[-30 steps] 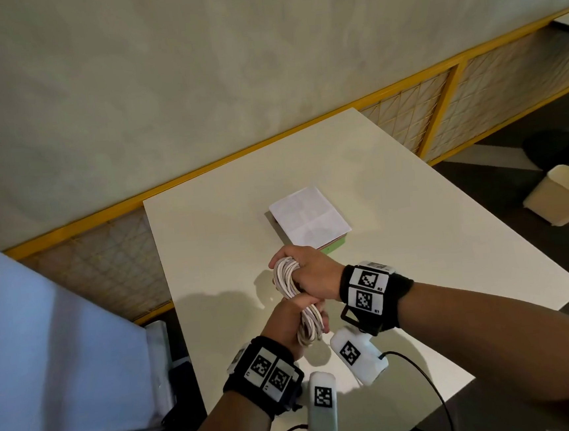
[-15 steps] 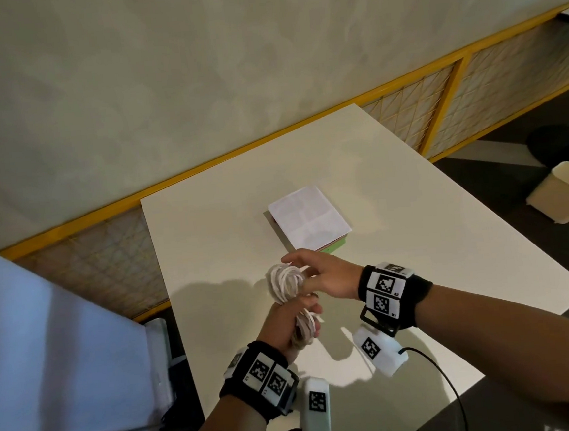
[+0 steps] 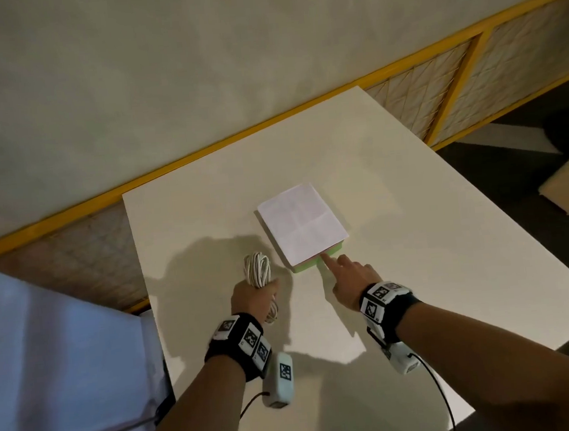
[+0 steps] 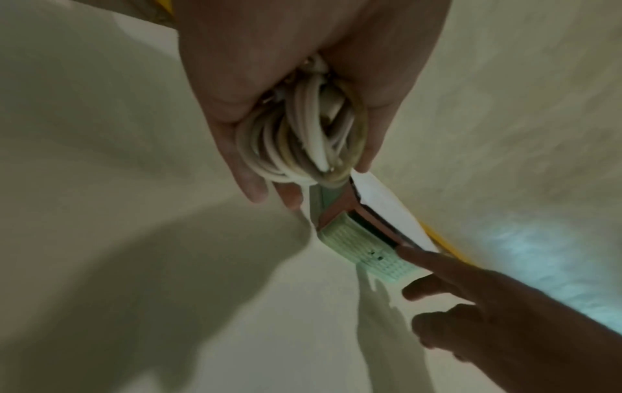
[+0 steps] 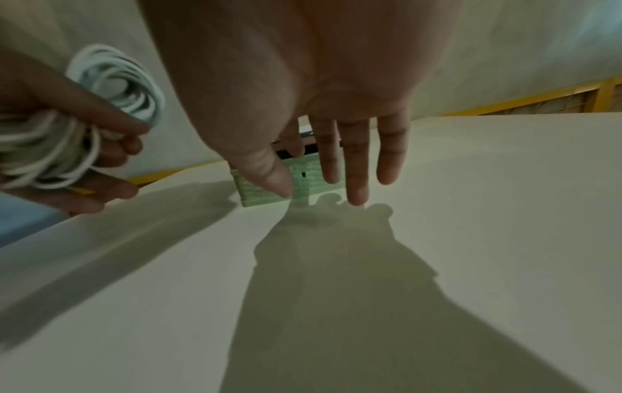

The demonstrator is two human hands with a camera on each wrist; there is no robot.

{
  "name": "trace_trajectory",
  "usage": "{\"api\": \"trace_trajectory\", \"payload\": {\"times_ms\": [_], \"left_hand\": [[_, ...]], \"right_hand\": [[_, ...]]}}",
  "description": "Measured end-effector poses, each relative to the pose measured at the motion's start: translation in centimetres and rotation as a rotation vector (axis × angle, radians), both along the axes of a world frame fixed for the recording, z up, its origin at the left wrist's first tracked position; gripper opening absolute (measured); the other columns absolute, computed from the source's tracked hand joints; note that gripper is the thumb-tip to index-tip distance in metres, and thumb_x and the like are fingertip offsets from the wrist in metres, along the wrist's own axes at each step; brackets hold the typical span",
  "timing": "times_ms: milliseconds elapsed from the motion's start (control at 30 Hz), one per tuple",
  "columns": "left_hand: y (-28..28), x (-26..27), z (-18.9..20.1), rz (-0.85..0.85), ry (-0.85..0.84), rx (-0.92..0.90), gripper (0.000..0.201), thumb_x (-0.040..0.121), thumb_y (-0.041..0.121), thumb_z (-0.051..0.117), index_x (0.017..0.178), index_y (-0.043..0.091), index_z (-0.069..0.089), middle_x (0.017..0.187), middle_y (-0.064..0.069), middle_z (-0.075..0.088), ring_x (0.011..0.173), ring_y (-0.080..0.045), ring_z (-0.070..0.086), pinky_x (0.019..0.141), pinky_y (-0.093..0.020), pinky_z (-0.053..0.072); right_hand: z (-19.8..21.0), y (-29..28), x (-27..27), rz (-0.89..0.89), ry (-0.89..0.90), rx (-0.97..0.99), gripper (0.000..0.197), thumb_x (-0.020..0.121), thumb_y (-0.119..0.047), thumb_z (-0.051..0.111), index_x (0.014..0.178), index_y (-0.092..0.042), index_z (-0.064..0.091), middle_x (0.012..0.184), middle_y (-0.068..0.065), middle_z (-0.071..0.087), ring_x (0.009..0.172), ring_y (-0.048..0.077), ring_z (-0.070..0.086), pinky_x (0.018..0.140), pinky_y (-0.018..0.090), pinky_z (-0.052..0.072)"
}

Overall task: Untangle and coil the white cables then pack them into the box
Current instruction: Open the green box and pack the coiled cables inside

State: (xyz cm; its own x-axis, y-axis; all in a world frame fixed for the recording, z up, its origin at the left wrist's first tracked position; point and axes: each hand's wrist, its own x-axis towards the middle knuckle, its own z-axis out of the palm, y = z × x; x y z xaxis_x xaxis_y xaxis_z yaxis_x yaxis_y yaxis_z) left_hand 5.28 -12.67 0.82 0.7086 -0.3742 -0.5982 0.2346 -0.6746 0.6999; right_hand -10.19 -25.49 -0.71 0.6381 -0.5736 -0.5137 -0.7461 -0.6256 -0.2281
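White coiled cables [image 3: 258, 273] sit clenched in the left hand [image 3: 254, 298]; the right hand [image 3: 349, 280], fingers extended, touches the box [image 3: 306, 229] edge.

box [image 3: 315, 264] interior hidden under white lid, cable ends inside fist

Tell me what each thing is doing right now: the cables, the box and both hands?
white cables: coiled in a bundle, held up off the table.
box: flat on the table, lid down.
left hand: fingers curled round the cables.
right hand: fingers straight, forefinger at the box's near edge.
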Motion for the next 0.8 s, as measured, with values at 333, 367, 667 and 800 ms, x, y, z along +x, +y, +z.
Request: {"api": "trace_trajectory", "payload": {"times_ms": [333, 367, 667, 800], "left_hand": [[-4.7, 0.0, -1.3, 0.017, -0.002, 0.009, 0.027, 0.067, 0.032, 0.072, 0.068, 0.005, 0.068, 0.065, -0.013, 0.07, 0.06, -0.028, 0.066, 0.06, -0.029, 0.052], [-4.9, 0.0, -1.6, 0.035, 0.006, 0.001, 0.028, 0.066, 0.033, 0.073, 0.068, 0.005, 0.068, 0.065, -0.013, 0.07, 0.06, -0.028, 0.065, 0.059, -0.028, 0.051], [-5.0, -0.1, -2.6, 0.142, 0.114, -0.058, 0.02, 0.065, 0.022, 0.077, 0.065, 0.005, 0.067, 0.069, -0.019, 0.07, 0.057, -0.027, 0.062, 0.057, -0.032, 0.048], [-4.7, 0.1, -2.6, 0.102, 0.064, -0.025, 0.022, 0.066, 0.025, 0.077, 0.066, 0.006, 0.066, 0.064, -0.013, 0.067, 0.054, -0.024, 0.059, 0.056, -0.03, 0.047]], "right_hand": [[-1.8, -1.2, -0.2, 0.116, -0.022, -0.106, 0.076, 0.085, -0.018, 0.039, 0.147, -0.03, -0.003, 0.125, 0.009, 0.051, 0.103, 0.034, 0.058, 0.092, 0.044, 0.04], [-1.8, -1.2, -0.1, 0.119, -0.031, -0.116, 0.076, 0.085, -0.018, 0.039, 0.148, -0.029, -0.002, 0.123, 0.009, 0.052, 0.104, 0.034, 0.057, 0.092, 0.044, 0.04], [-1.5, -1.3, -0.4, 0.069, -0.122, -0.137, 0.036, 0.091, -0.021, 0.036, 0.127, -0.023, 0.04, 0.118, 0.009, 0.059, 0.106, 0.032, 0.058, 0.088, 0.04, 0.04], [-1.7, -0.3, -2.5, 0.078, -0.14, -0.165, 0.029, 0.097, -0.024, 0.033, 0.124, -0.024, 0.041, 0.115, 0.006, 0.063, 0.102, 0.029, 0.061, 0.087, 0.037, 0.042]]}}
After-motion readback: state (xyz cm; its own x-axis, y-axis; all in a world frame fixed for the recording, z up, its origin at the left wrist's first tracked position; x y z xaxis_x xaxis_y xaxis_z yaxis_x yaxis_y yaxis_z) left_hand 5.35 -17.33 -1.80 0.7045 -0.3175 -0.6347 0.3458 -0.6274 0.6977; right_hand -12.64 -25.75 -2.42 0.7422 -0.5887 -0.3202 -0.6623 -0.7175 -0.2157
